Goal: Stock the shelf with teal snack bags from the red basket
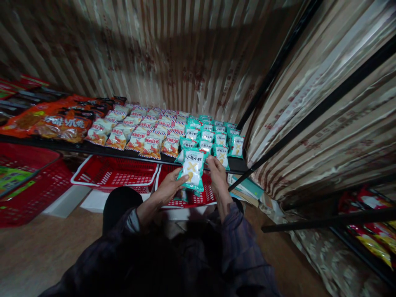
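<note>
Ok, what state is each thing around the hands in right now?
Held packet, no tear visible
Left hand, gripping the held packet
Right hand, at its right edge, grip unclear
Green shelf packets, in rows
White-and-orange packets, in rows
Orange bags, overlapping
Middle red basket, uncovered
Right red basket, partly hidden
Left red basket, green package inside

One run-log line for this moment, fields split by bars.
left hand: holds green-and-white snack packet, printed side up | right hand: at packet's right edge | shelf: more packets in rows | below shelf: red baskets
</note>
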The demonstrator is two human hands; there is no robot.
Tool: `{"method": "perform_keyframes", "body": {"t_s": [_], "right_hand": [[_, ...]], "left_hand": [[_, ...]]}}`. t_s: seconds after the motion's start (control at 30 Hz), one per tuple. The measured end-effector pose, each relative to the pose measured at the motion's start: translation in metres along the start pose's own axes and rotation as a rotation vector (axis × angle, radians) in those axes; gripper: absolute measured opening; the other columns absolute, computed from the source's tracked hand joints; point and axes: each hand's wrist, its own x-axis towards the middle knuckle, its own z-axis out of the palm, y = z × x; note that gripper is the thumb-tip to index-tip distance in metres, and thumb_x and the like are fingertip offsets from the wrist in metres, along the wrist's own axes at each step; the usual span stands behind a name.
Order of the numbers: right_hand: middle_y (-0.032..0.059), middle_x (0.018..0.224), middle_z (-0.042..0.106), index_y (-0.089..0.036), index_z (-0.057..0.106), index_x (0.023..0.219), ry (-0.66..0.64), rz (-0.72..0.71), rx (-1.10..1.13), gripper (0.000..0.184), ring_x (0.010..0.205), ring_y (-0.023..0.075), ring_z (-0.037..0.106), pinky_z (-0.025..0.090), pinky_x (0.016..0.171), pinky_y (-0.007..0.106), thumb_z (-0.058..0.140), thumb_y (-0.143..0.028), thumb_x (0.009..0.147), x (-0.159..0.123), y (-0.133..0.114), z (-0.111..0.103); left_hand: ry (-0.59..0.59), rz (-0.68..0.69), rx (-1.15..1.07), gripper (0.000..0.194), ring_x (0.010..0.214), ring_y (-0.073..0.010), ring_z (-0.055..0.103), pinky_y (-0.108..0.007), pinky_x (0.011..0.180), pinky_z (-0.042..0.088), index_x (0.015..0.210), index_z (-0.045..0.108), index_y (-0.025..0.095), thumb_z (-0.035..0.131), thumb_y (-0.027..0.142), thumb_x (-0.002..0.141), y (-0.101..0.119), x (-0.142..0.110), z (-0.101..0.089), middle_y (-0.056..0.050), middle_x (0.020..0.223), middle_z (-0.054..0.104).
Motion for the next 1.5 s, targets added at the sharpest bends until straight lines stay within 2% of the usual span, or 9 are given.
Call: {"method": "perform_keyframes", "body": {"t_s": [0.13, 0.33, 0.43, 0.6, 0.77, 1.03, 1.17, 1.33, 1.5], "right_hand": [[0.0042, 0.094, 0.073, -0.019, 0.071, 0.094, -0.057, 0.055, 0.002, 0.051, 0.084, 0.0169, 0.066, 0.052, 0.070, 0.027, 0.074, -0.061, 0.064, -0.017, 0.012, -0.005], [0.0033, 0.098, 0.074, -0.020, 0.070, 0.100, -0.158, 0.120, 0.022, 0.050, 0.078, 0.0150, 0.066, 0.053, 0.067, 0.026, 0.082, -0.048, 0.061, -0.035, 0.023, -0.005], [0.0044, 0.101, 0.074, -0.019, 0.071, 0.099, -0.125, 0.081, 0.057, 0.046, 0.081, 0.0155, 0.067, 0.055, 0.071, 0.028, 0.082, -0.043, 0.061, -0.036, 0.024, -0.002], [0.0042, 0.100, 0.074, -0.019, 0.071, 0.098, -0.060, 0.068, 0.157, 0.046, 0.085, 0.0167, 0.068, 0.056, 0.076, 0.031, 0.084, -0.039, 0.059, -0.031, 0.027, -0.002], [0.0032, 0.098, 0.074, -0.019, 0.070, 0.098, -0.056, 0.122, 0.159, 0.047, 0.074, 0.0140, 0.067, 0.054, 0.067, 0.028, 0.085, -0.036, 0.057, -0.026, 0.028, -0.004], [0.0025, 0.095, 0.075, -0.020, 0.072, 0.098, -0.059, 0.082, 0.148, 0.044, 0.076, 0.0146, 0.066, 0.053, 0.063, 0.025, 0.083, -0.038, 0.059, -0.026, 0.021, -0.006], [0.0029, 0.095, 0.075, -0.020, 0.070, 0.105, -0.086, 0.090, 0.162, 0.048, 0.076, 0.0159, 0.068, 0.055, 0.069, 0.029, 0.082, -0.040, 0.062, -0.030, 0.029, -0.009], [0.0032, 0.094, 0.075, -0.020, 0.069, 0.107, -0.073, 0.120, 0.182, 0.050, 0.073, 0.0153, 0.068, 0.055, 0.066, 0.028, 0.082, -0.038, 0.062, -0.034, 0.039, -0.010], [0.0039, 0.097, 0.075, -0.021, 0.068, 0.110, -0.071, 0.120, 0.180, 0.052, 0.073, 0.0148, 0.068, 0.055, 0.067, 0.029, 0.082, -0.038, 0.063, -0.034, 0.040, -0.011]], "left_hand": [[0.085, 0.046, -0.012, 0.058, 0.089, -0.0192, 0.068, -0.030, 0.077, 0.054, 0.106, 0.065, 0.017, 0.087, 0.039, 0.057, 0.005, 0.006, 0.005, -0.007, 0.105, 0.072], [0.159, 0.084, 0.023, 0.055, 0.086, -0.0189, 0.068, -0.029, 0.074, 0.053, 0.104, 0.065, 0.017, 0.084, 0.043, 0.060, 0.005, 0.013, 0.011, -0.007, 0.102, 0.072], [0.150, 0.072, 0.038, 0.053, 0.089, -0.0200, 0.068, -0.031, 0.076, 0.053, 0.103, 0.066, 0.016, 0.083, 0.045, 0.061, 0.006, 0.013, 0.015, -0.008, 0.103, 0.072], [0.055, 0.039, 0.013, 0.049, 0.097, -0.0212, 0.066, -0.031, 0.083, 0.052, 0.103, 0.068, 0.018, 0.082, 0.042, 0.063, 0.013, 0.010, 0.015, -0.008, 0.108, 0.071], [0.023, 0.025, 0.018, 0.045, 0.096, -0.0221, 0.066, -0.029, 0.083, 0.051, 0.101, 0.070, 0.016, 0.083, 0.033, 0.062, 0.019, 0.010, 0.011, -0.008, 0.105, 0.073], [0.027, 0.065, 0.033, 0.044, 0.096, -0.0251, 0.067, -0.031, 0.079, 0.052, 0.101, 0.071, 0.017, 0.080, 0.037, 0.064, 0.023, 0.009, 0.015, -0.009, 0.103, 0.073], [0.079, 0.083, 0.023, 0.049, 0.094, -0.0253, 0.068, -0.033, 0.080, 0.052, 0.104, 0.070, 0.015, 0.081, 0.036, 0.062, 0.016, 0.007, 0.019, -0.009, 0.100, 0.074], [0.146, 0.105, -0.012, 0.054, 0.092, -0.0249, 0.068, -0.034, 0.082, 0.052, 0.103, 0.070, 0.013, 0.083, 0.037, 0.057, 0.003, 0.006, 0.020, -0.008, 0.094, 0.075], [0.145, 0.118, -0.028, 0.056, 0.094, -0.0246, 0.068, -0.034, 0.083, 0.052, 0.109, 0.068, 0.014, 0.081, 0.040, 0.062, 0.002, 0.005, 0.020, -0.009, 0.101, 0.074]]}}
